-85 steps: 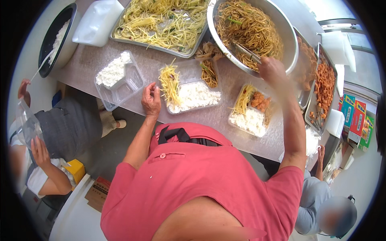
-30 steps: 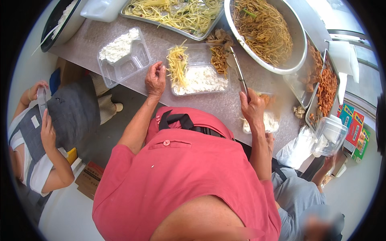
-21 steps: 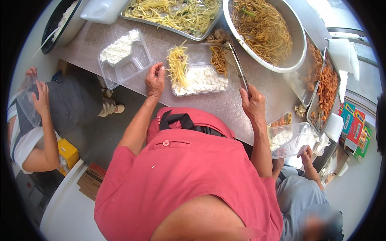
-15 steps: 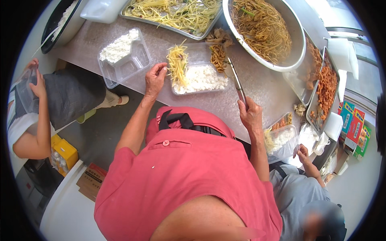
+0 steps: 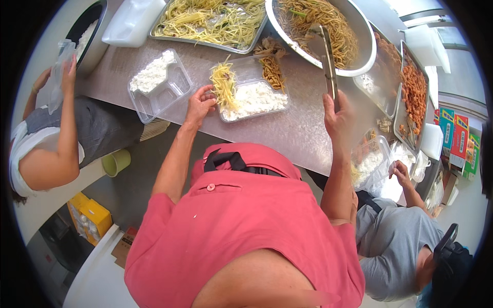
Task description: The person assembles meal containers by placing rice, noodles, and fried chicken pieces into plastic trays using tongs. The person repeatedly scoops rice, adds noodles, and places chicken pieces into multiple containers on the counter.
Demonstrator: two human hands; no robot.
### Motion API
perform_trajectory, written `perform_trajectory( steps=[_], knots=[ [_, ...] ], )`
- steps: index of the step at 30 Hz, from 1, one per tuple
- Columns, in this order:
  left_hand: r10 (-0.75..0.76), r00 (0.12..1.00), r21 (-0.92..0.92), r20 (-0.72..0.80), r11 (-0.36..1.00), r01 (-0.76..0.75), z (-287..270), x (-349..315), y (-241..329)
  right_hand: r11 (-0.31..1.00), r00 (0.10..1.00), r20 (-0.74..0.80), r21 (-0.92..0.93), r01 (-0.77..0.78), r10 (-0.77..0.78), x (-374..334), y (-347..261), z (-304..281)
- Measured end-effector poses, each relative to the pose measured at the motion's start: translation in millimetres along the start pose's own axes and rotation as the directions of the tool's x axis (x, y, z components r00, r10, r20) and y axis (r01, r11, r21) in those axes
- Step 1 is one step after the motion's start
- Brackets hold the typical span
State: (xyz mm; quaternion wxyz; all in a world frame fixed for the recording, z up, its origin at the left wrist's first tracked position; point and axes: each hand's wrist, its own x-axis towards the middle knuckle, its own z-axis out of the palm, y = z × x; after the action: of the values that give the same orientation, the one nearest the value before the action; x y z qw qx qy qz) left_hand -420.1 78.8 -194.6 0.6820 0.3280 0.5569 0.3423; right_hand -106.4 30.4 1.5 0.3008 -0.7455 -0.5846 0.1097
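My right hand (image 5: 337, 114) grips a pair of metal tongs (image 5: 329, 64). The tongs' tips reach over brown noodles (image 5: 303, 23) in a large white-rimmed bowl (image 5: 371, 56). My left hand (image 5: 199, 106) is beside the left edge of a clear plastic meal container (image 5: 251, 119), its fingers loosely bent and apart. That container holds white rice (image 5: 259, 100), pale yellow shreds (image 5: 223, 84) heaped at the left, and a small portion of brown noodles (image 5: 272, 72) at the upper right. Further left, a second clear container (image 5: 163, 101) has rice (image 5: 151, 72) in one compartment only.
A metal tray (image 5: 244, 50) of yellow shreds stands at the back. Trays of reddish-brown food (image 5: 412, 90) line the right side. A co-worker at left holds clear plastic (image 5: 62, 77) near a rice pot (image 5: 101, 38). Another person's hand (image 5: 402, 172) is near a filled container (image 5: 371, 159) at right.
My right hand has lifted the tongs from beside the container to over the noodle bowl. My left hand stays by the container. The left co-worker has raised the plastic toward the rice pot.
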Motion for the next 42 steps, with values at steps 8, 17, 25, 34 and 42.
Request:
perform_trajectory(
  steps=[8, 17, 25, 34, 42],
  knots=[
    [-0.087, 0.995, -0.095, 0.045, 0.991, 0.091, 1.8, -3.7, 5.7, 0.849, 0.986, 0.16, -0.525, 0.051, 0.039, 51.8, 45.3, -4.0],
    [0.017, 0.998, 0.054, -0.062, 0.998, -0.013, 9.1, 3.9, -8.0, 0.899, 0.995, 0.101, -0.433, 0.069, -0.028, 41.7, 62.2, -16.3],
    [0.02, 1.0, 0.027, 0.017, 0.999, -0.02, 18.4, 5.6, -20.8, 0.965, 0.989, -0.069, -0.218, -0.145, 0.133, 38.2, 94.2, -54.3],
    [0.006, 0.983, -0.003, 0.185, 1.0, -0.005, 85.6, 0.0, -27.0, 0.63, 0.988, 0.004, -0.771, -0.095, 0.154, 91.2, 195.7, -113.5],
    [0.013, 0.968, 0.026, 0.252, 0.999, -0.02, 126.8, 13.1, -24.7, 0.515, 0.971, 0.229, -0.842, 0.163, 0.067, 152.9, 215.5, -102.1]
  ],
)
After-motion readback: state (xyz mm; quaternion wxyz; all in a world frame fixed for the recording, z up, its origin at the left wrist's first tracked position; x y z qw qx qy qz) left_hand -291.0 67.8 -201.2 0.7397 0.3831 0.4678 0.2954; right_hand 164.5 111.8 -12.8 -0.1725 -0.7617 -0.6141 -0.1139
